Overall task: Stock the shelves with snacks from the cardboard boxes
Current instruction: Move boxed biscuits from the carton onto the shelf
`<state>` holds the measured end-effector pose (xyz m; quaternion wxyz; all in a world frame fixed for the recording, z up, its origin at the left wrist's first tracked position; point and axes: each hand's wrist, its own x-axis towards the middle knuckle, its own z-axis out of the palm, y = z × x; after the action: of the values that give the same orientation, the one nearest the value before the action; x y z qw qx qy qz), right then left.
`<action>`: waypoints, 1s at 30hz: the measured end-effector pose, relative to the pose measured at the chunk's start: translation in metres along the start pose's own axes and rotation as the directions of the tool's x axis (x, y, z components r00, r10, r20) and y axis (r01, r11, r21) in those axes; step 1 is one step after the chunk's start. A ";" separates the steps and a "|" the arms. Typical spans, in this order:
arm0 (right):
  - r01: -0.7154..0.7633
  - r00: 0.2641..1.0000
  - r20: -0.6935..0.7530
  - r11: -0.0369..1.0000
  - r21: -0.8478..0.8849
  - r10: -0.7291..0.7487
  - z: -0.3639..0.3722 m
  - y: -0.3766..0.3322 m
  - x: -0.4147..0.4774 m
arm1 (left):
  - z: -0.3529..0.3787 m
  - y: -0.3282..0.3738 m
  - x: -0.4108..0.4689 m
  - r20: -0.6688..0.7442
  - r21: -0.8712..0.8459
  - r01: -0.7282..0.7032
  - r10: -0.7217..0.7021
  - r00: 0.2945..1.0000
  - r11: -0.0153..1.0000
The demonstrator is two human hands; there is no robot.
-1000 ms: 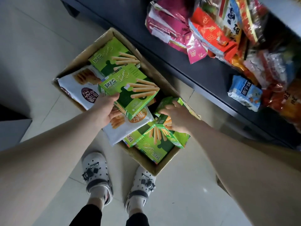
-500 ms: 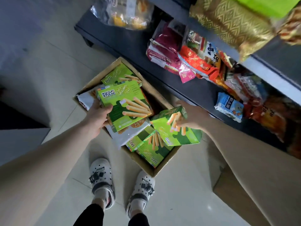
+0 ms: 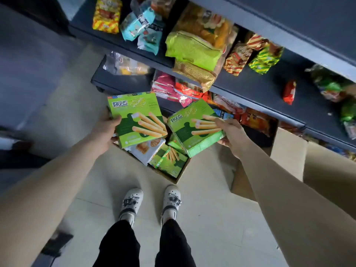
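Fingers (image 3: 116, 120) of the left hand (image 3: 104, 132) curl round the left box (image 3: 134, 112); the right hand (image 3: 232, 132) grips the right box (image 3: 192, 132) by its edge. Both boxes, low at the carton (image 3: 169, 178) half a second ago, now ride clear above it, near the shelf (image 3: 256, 87). Lift looks done; placing comes next.

Left snack box (image 3: 134, 120) beside right snack box (image 3: 194, 130), above carton (image 3: 167, 177), before shelves (image 3: 250, 87).

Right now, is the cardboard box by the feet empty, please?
Not empty: green snack boxes and a white packet lie inside the cardboard box.
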<state>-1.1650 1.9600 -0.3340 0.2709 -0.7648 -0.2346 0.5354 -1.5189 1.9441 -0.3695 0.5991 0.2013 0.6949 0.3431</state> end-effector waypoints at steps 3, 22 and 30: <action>-0.015 0.998 -0.062 0.986 0.166 0.025 -0.032 -0.014 -0.058 | -0.004 0.041 -0.037 0.070 0.023 -0.018 0.016 0.997 1.000; 0.426 0.900 -0.276 0.539 0.727 -0.339 -0.284 -0.010 -0.331 | 0.193 0.224 -0.246 0.749 0.149 -0.551 0.270 0.605 0.821; 0.557 0.824 -0.498 0.546 0.626 -0.269 -0.421 0.043 -0.401 | 0.369 0.208 -0.368 0.897 0.110 -0.676 0.221 0.384 0.729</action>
<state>-0.8911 1.5994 0.0330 0.7175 -0.5849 -0.1176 0.3595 -1.1141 1.9192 0.0181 0.6659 0.6623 0.2921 0.1806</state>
